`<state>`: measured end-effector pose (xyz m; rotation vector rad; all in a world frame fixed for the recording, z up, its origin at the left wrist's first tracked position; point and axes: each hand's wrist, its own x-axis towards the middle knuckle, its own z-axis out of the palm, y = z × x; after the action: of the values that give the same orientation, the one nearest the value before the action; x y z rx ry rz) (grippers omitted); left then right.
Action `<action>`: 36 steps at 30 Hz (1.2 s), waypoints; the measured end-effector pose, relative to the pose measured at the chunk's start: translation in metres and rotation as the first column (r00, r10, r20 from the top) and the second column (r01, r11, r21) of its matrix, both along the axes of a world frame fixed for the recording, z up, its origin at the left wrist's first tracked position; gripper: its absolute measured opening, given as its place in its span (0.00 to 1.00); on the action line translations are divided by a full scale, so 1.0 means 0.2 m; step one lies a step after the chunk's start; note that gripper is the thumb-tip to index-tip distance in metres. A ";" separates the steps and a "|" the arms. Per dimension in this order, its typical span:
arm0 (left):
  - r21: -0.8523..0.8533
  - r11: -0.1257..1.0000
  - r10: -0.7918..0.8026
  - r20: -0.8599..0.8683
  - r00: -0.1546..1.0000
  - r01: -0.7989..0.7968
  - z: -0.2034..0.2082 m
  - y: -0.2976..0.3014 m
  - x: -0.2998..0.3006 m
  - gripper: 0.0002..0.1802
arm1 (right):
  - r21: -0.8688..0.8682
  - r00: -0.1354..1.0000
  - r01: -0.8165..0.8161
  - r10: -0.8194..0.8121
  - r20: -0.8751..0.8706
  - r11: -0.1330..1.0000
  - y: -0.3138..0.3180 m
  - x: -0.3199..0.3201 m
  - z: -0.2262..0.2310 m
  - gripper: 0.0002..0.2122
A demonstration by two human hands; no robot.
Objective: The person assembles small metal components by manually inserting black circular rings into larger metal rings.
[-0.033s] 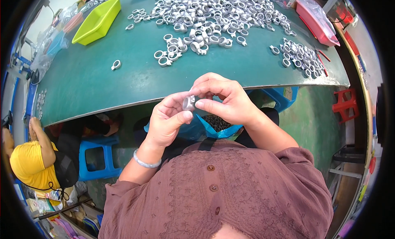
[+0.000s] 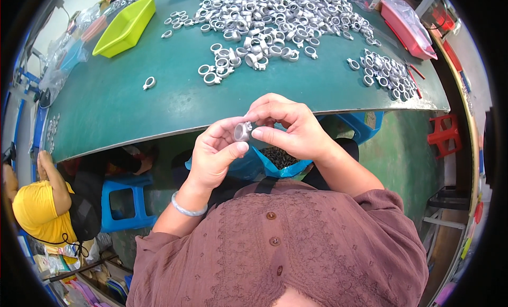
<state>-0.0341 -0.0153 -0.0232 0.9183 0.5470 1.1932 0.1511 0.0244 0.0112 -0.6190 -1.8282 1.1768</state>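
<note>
A: What are the two hands doing at the centre of the frame?

B: The left hand [image 2: 214,156] and the right hand [image 2: 288,128] meet just below the near edge of the green tabletop [image 2: 116,106]. Between them is a small silver metal ring [image 2: 243,131]. The left fingers [image 2: 225,131] are clamped on it from the left, thumb underneath; the right fingers [image 2: 264,114] are pinched together at its upper right edge.

A: And under the hands?

B: A blue bag of small dark parts [image 2: 279,160] sits open in the person's lap, just below the ring.

A: What lies on the tabletop?

B: A large heap of silver rings [image 2: 275,16] fills the upper middle, with a smaller cluster of rings [image 2: 382,69] at upper right and a single stray ring [image 2: 149,83] left of centre. A lime-green tray [image 2: 126,26] stands at upper left, a red tray [image 2: 407,29] at upper right.

A: Anyone else?

B: A person in a yellow shirt [image 2: 34,212] sits at lower left, near a blue stool [image 2: 124,201].
</note>
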 end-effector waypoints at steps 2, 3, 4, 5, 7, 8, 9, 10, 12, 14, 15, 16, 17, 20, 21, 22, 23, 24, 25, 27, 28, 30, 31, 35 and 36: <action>0.106 0.989 0.118 -0.143 0.983 -0.104 0.01 -0.01 0.01 0.21 | -0.028 0.999 -0.005 0.006 0.034 1.000 0.00 0.01 0.00 0.09; 0.108 0.986 0.146 -0.162 0.976 -0.130 0.03 -0.02 0.02 0.21 | -0.057 1.000 0.000 0.001 0.020 0.998 0.00 0.01 -0.01 0.09; 0.107 0.986 0.147 -0.162 0.976 -0.131 0.03 -0.02 0.03 0.21 | -0.085 1.000 0.005 -0.004 0.007 0.996 0.00 0.01 -0.02 0.08; 0.144 0.978 0.173 -0.182 0.968 -0.148 0.03 -0.02 0.03 0.21 | -0.085 1.000 0.004 -0.004 0.008 0.996 0.00 0.01 -0.01 0.08; 0.180 0.970 0.200 -0.202 0.959 -0.165 0.04 -0.03 0.04 0.21 | -0.111 1.000 -0.006 0.005 -0.006 0.994 0.00 0.01 -0.01 0.08; 0.176 0.967 0.218 -0.205 0.954 -0.183 0.05 -0.03 0.05 0.22 | -0.111 1.000 -0.006 0.006 -0.006 0.994 -0.01 0.00 -0.01 0.08; 0.171 0.964 0.236 -0.209 0.949 -0.202 0.05 -0.03 0.05 0.22 | -0.143 0.999 0.002 -0.007 -0.035 0.990 -0.01 -0.01 -0.01 0.07; 0.170 0.964 0.237 -0.209 0.949 -0.203 0.05 -0.03 0.05 0.22 | -0.174 0.998 0.009 -0.021 -0.063 0.985 -0.02 -0.01 -0.01 0.06; 0.193 0.959 0.248 -0.209 0.946 -0.209 0.04 -0.03 0.05 0.22 | -0.201 0.997 0.005 -0.020 -0.069 0.979 -0.02 -0.01 -0.01 0.06; 0.201 0.957 0.251 -0.214 0.944 -0.209 0.04 -0.03 0.05 0.21 | -0.228 0.997 0.001 -0.019 -0.075 0.974 -0.01 -0.01 -0.01 0.06; 0.210 0.956 0.252 -0.219 0.943 -0.207 0.04 -0.03 0.06 0.21 | -0.204 0.999 0.009 -0.019 -0.047 0.979 -0.01 -0.01 -0.01 0.06; 0.210 0.956 0.252 -0.219 0.943 -0.207 0.03 -0.03 0.06 0.21 | -0.179 1.000 0.017 -0.021 -0.020 0.984 -0.01 0.00 -0.01 0.06; 0.203 0.961 0.235 -0.244 0.941 -0.187 0.03 -0.03 0.06 0.21 | -0.179 1.000 0.017 -0.021 -0.020 0.984 0.00 0.01 -0.01 0.06; 0.161 0.981 0.160 -0.376 0.913 -0.106 -0.02 -0.01 0.07 0.18 | -0.235 0.998 0.043 -0.053 -0.041 0.971 0.06 0.01 0.00 0.06; 0.205 0.978 0.149 -0.509 0.848 -0.049 -0.04 -0.01 0.08 0.18 | -0.233 0.997 0.076 -0.075 0.016 0.970 0.08 0.01 0.01 0.06; 0.239 0.971 0.144 -0.631 0.763 0.014 -0.05 0.00 0.09 0.18 | -0.228 0.993 0.110 -0.096 0.072 0.967 0.11 0.00 0.03 0.07; 0.365 0.924 0.216 -0.739 0.638 0.111 -0.06 0.01 0.11 0.20 | -0.196 0.992 0.114 -0.102 0.072 0.974 0.15 -0.02 0.02 0.08; 0.437 0.879 0.263 -0.776 0.573 0.189 -0.08 0.02 0.12 0.22 | -0.150 0.979 0.114 -0.085 0.187 0.982 0.18 -0.03 0.05 0.08; 0.501 0.840 0.346 -0.790 0.507 0.208 -0.09 0.01 0.15 0.23 | -0.038 0.962 0.137 -0.124 0.241 0.990 0.23 -0.06 0.03 0.09; 0.538 0.811 0.400 -0.797 0.453 0.231 -0.10 0.01 0.18 0.25 | 0.078 0.942 0.149 -0.165 0.291 0.986 0.30 -0.13 0.01 0.09; 0.540 0.810 0.403 -0.795 0.453 0.229 -0.10 0.01 0.17 0.25 | 0.249 0.900 0.154 -0.240 0.364 0.956 0.32 -0.17 0.01 0.10; 0.521 0.834 0.382 -0.785 0.487 0.185 -0.09 0.01 0.15 0.25 | 0.414 0.849 0.139 -0.323 0.418 0.900 0.35 -0.24 -0.01 0.10; 0.501 0.853 0.358 -0.765 0.536 0.144 -0.08 0.01 0.14 0.22 | 0.483 0.804 0.119 -0.369 0.465 0.867 0.37 -0.27 -0.03 0.10; 0.361 0.933 0.272 -0.702 0.658 -0.001 -0.05 0.00 0.08 0.13 | 0.504 0.692 0.057 -0.398 0.602 0.862 0.39 -0.33 0.00 0.08; 0.366 0.929 0.289 -0.649 0.704 -0.044 -0.04 0.00 0.06 0.12 | 0.470 0.675 0.032 -0.366 0.640 0.882 0.40 -0.33 0.00 0.07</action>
<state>-0.0231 -0.0157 -0.0318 1.6648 1.0835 1.0907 0.0857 0.1035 0.0116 -1.0958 -2.4837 0.3288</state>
